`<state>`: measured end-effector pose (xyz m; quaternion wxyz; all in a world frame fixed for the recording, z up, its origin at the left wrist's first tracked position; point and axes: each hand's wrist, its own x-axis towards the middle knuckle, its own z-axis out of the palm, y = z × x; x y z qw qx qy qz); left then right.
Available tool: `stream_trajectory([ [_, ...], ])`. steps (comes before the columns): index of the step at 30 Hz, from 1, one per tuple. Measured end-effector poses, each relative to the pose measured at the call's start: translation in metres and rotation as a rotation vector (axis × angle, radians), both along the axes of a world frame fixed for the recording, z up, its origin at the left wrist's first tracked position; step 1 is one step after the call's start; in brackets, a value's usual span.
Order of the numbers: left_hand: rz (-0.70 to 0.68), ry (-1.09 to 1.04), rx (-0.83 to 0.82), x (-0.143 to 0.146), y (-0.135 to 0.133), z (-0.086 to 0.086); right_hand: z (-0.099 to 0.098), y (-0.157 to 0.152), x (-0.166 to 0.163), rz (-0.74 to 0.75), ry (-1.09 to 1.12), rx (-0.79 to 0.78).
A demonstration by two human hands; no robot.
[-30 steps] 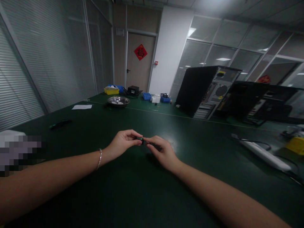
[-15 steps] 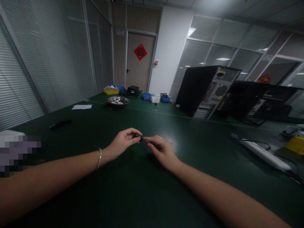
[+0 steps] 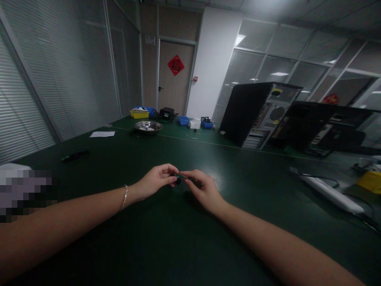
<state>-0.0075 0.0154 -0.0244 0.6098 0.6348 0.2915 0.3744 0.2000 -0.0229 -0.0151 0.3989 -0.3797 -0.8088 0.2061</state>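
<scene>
Just above the middle of the dark green table, my left hand (image 3: 160, 177) pinches a small dark part with some green on it (image 3: 178, 179). Its exact kind is too small to make out. My right hand (image 3: 204, 188) is closed round a slim tool with a dark handle and a thin shaft (image 3: 183, 175), which looks like a screwdriver. The shaft's tip meets or nearly meets the small part; contact is too fine to tell. The fingers hide most of the handle.
A steel bowl (image 3: 148, 127) holds small pale pieces. A green-and-black object (image 3: 75, 155) and white paper (image 3: 102, 134) lie left. Blue bins (image 3: 184, 120) and a computer tower (image 3: 258, 115) stand at the back. A white power strip (image 3: 331, 194) with cables lies right.
My left hand has turned the small dark part slightly and lowered it a little, so more of it shows below the fingers. My right hand with the tool stays nearly in place.
</scene>
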Motion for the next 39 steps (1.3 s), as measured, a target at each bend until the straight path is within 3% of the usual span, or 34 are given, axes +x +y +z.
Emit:
stream_trajectory([
  [13,0.120,-0.027,-0.078,-0.001,-0.006,0.010,0.003,-0.002,-0.001,0.000,-0.032,-0.002],
  [20,0.119,-0.117,-0.161,0.004,-0.009,0.012,0.001,-0.001,0.000,0.002,-0.034,0.003],
  [27,0.137,0.127,0.089,0.000,-0.004,0.005,0.001,0.001,-0.001,-0.012,-0.037,0.013],
  [39,0.190,0.114,0.036,0.001,-0.009,0.014,-0.006,0.004,0.004,-0.074,-0.098,0.036],
])
